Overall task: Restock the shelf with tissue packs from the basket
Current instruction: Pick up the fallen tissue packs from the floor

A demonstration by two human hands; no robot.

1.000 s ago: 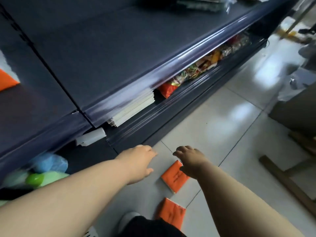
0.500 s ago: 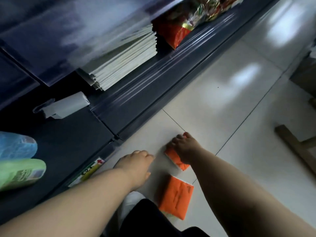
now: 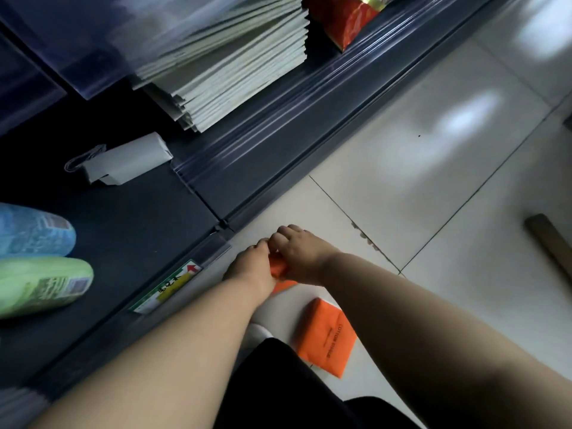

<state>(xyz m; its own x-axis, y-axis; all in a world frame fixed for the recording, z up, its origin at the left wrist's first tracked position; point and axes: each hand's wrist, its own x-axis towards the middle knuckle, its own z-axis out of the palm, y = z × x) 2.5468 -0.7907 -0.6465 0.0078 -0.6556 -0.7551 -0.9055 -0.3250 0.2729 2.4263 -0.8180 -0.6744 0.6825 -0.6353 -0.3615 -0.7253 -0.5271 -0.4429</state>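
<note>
I'm in a shop: dark shelf (image 3: 130, 230) with a price label (image 3: 168, 287) on its edge, stocked with snack bags (image 3: 343, 17), stacked booklets (image 3: 232, 78), over floor tiles (image 3: 433, 150).

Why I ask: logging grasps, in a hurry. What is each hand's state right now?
Left hand: holds the small orange plastic-wrapped tissue pack low over the floor tiles.
Right hand: grips the same pack from its other side.

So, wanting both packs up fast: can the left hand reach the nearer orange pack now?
Probably, once freed: the nearer orange pack lies uncovered on the floor close by, but the left hand and right hand both hold the farther pack.
</note>
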